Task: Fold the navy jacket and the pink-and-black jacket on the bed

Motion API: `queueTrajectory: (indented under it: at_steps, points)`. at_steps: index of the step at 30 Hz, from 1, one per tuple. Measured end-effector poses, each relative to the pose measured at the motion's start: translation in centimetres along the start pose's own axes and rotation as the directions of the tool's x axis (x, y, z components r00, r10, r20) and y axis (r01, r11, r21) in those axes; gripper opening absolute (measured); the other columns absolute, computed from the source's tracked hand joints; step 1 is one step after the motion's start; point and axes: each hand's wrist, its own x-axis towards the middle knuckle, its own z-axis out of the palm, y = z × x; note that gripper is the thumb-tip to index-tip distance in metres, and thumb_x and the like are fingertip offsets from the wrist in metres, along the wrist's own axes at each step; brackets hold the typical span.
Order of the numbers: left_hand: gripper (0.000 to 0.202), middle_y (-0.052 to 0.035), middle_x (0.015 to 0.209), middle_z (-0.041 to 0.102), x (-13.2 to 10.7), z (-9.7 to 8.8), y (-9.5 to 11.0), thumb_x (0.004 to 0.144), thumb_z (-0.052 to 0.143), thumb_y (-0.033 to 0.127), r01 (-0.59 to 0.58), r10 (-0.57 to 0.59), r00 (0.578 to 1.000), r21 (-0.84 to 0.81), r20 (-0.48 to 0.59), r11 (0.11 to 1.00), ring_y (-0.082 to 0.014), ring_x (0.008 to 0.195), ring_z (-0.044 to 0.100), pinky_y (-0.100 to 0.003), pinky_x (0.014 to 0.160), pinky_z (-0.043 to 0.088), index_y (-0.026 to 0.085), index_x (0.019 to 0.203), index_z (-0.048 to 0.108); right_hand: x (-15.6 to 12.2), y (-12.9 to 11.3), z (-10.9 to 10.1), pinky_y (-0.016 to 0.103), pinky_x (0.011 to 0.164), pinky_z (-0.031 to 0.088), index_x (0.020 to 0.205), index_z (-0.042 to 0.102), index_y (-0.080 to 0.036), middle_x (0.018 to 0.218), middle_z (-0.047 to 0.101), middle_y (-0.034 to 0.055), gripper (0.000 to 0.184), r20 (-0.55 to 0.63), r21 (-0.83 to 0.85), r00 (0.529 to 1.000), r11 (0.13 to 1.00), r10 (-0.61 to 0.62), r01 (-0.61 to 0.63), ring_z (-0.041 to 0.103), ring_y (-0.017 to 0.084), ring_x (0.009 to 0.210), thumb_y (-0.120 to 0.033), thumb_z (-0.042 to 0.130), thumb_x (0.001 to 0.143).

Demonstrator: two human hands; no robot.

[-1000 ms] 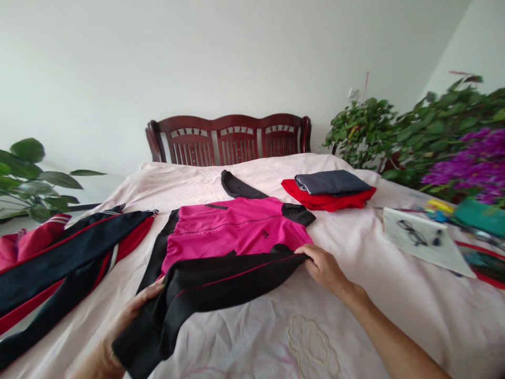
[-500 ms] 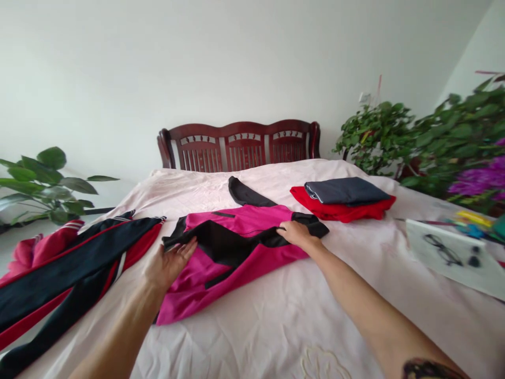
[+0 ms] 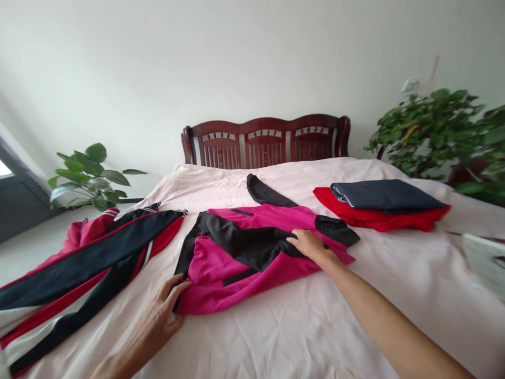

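A pink and black sports jacket [image 3: 252, 252] lies on the pale pink bed sheet [image 3: 300, 326], its black sleeve folded across the pink front. My right hand [image 3: 310, 243] rests flat on that folded sleeve near the collar, fingers stretched out. My left hand [image 3: 163, 310] touches the jacket's lower left corner with fingers spread, holding nothing that I can see.
A red, black and white tracksuit garment [image 3: 82, 268] sprawls at the left. A folded dark grey garment [image 3: 384, 195] sits on a folded red one [image 3: 379, 218] at the right. Wooden headboard [image 3: 266, 139] behind; leafy plants [image 3: 437, 129] right and plant [image 3: 89, 176] left. A white object [image 3: 487, 260] at the right edge.
The black sleeve, first held up by both hands, was laid across the pink front. My left hand then dropped to the jacket's lower left corner; my right hand stays on the sleeve.
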Motion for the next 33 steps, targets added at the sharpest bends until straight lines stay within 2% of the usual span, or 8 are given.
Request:
queueTrajectory:
  at_steps: [8, 15, 19, 22, 26, 29, 31, 33]
  points:
    - [0.043, -0.0118, 0.137, 0.057, 3.6, -0.9, -1.0, 0.088, 0.052, 0.022, -0.102, 0.105, 0.991, 0.047, -0.082, 0.994, -0.0268, 0.127, 0.056, -0.041, 0.107, 0.047, 0.025, 0.131, 0.056, 0.9, 1.2, -0.4, 0.030, 0.072, 0.041, 0.105, 0.071, -0.024, 0.105, 0.074, 0.0104, 0.043, -0.066, 0.045, 0.988, 0.989, 0.143, -0.140, 0.068, 0.025, 0.096, -0.052, 0.039, 0.098]
    - [0.030, -0.0041, 0.096, 0.073, 9.5, -2.7, -1.3, 0.091, 0.050, 0.050, 0.103, -0.103, 0.995, -0.007, 0.009, 0.995, -0.0202, 0.090, 0.067, -0.028, 0.085, 0.049, 0.026, 0.095, 0.068, 1.1, 2.7, 0.2, 0.032, 0.072, 0.040, 0.105, 0.072, -0.023, 0.106, 0.074, 0.0122, 0.051, -0.072, 0.068, 0.965, 0.966, 0.254, -0.249, 0.068, 0.027, 0.094, -0.054, 0.033, 0.098]
    - [0.041, -0.0003, 0.073, 0.068, 12.4, -2.6, -2.8, 0.092, 0.042, 0.054, 0.325, -0.337, 0.928, 0.100, 0.157, 0.941, -0.0167, 0.069, 0.063, -0.023, 0.063, 0.041, 0.023, 0.078, 0.064, 1.1, 3.1, 0.3, 0.033, 0.073, 0.041, 0.108, 0.072, -0.023, 0.109, 0.073, 0.0137, 0.056, -0.094, 0.077, 0.952, 0.956, 0.291, -0.285, 0.067, 0.027, 0.097, -0.054, 0.026, 0.100]
    - [0.040, -0.0024, 0.065, 0.066, 13.6, -2.1, -3.8, 0.090, 0.046, 0.052, 0.356, -0.406, 0.883, 0.225, 0.236, 0.907, -0.0189, 0.064, 0.063, -0.026, 0.058, 0.036, 0.022, 0.071, 0.063, 1.0, 3.6, 0.6, 0.033, 0.073, 0.041, 0.110, 0.071, -0.024, 0.111, 0.073, 0.0137, 0.054, -0.086, 0.074, 0.939, 0.942, 0.332, -0.326, 0.067, 0.028, 0.098, -0.053, 0.027, 0.100]
    - [0.034, -0.0082, 0.071, 0.068, 14.3, -1.8, -2.8, 0.091, 0.047, 0.045, 0.357, -0.430, 0.883, 0.324, 0.189, 0.876, -0.0250, 0.072, 0.066, -0.030, 0.063, 0.039, 0.020, 0.075, 0.065, 0.5, 4.1, 1.5, 0.034, 0.073, 0.042, 0.116, 0.069, -0.026, 0.108, 0.073, 0.0131, 0.051, -0.072, 0.024, 0.940, 0.943, 0.333, -0.332, 0.068, 0.028, 0.095, -0.053, 0.029, 0.099]
    - [0.039, -0.0103, 0.087, 0.070, 14.4, -2.0, -0.1, 0.097, 0.038, 0.043, 0.294, -0.341, 0.936, 0.346, 0.084, 0.891, -0.0261, 0.087, 0.065, -0.034, 0.076, 0.043, 0.021, 0.085, 0.067, 0.2, 3.9, 1.8, 0.035, 0.076, 0.045, 0.118, 0.067, -0.026, 0.108, 0.073, 0.0134, 0.051, -0.071, 0.003, 0.937, 0.940, 0.342, -0.342, 0.069, 0.028, 0.095, -0.052, 0.027, 0.100]
    - [0.043, -0.0092, 0.092, 0.071, 14.2, -1.8, 2.3, 0.100, 0.032, 0.041, 0.135, -0.154, 0.987, 0.261, 0.055, 0.956, -0.0233, 0.092, 0.064, -0.034, 0.085, 0.045, 0.022, 0.090, 0.069, 0.0, 3.7, 1.8, 0.036, 0.078, 0.046, 0.118, 0.067, -0.026, 0.108, 0.073, 0.0142, 0.052, -0.068, 0.002, 0.938, 0.941, 0.339, -0.340, 0.069, 0.028, 0.096, -0.053, 0.027, 0.100]
    - [0.043, -0.0089, 0.104, 0.072, 13.7, -0.8, 4.6, 0.102, 0.032, 0.039, -0.075, 0.063, 0.992, 0.113, 0.106, 0.991, -0.0219, 0.100, 0.064, -0.034, 0.093, 0.045, 0.023, 0.105, 0.072, 0.0, 3.5, 1.7, 0.037, 0.078, 0.046, 0.117, 0.067, -0.025, 0.106, 0.073, 0.0148, 0.054, -0.083, -0.002, 0.942, 0.946, 0.324, -0.325, 0.069, 0.029, 0.095, -0.056, 0.027, 0.100]
